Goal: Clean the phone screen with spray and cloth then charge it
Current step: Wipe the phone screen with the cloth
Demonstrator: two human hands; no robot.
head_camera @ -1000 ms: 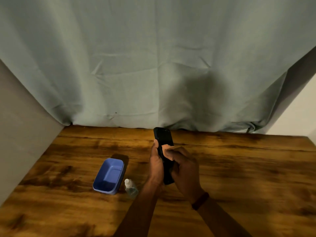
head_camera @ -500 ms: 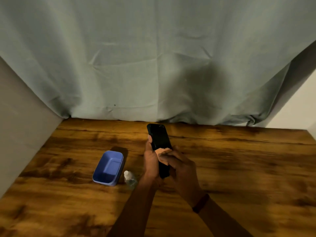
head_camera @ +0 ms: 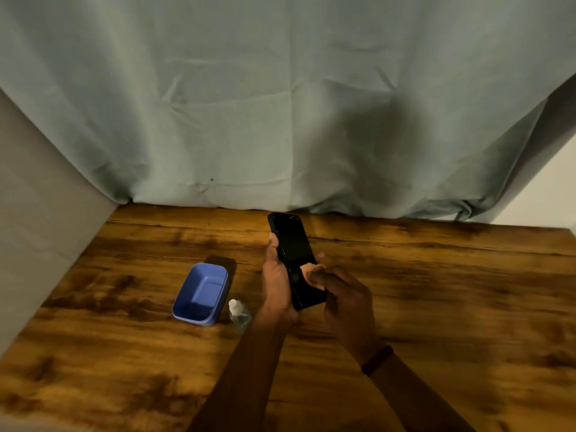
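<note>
Wood-grain table (head_camera: 436, 291), grey-green curtain (head_camera: 280, 104) behind, left hand (head_camera: 276, 285) gripping phone (head_camera: 293, 244), right hand (head_camera: 346, 297) pinching peach cloth (head_camera: 311, 271) against it

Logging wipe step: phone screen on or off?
Off, it appears: the phone screen shows uniformly black, with no lit content, above the cloth.

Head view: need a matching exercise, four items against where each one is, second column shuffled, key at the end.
Things:
1. phone
2. cloth
3. spray bottle
4. blue tub

Places:
A. on the table, furthest left of the four
B. gripped in the left hand, raised off the table
C. pinched by the right hand, held against the phone
D. on the table, between the blue tub and the left forearm

Pairs: 1-B, 2-C, 3-D, 4-A
</note>
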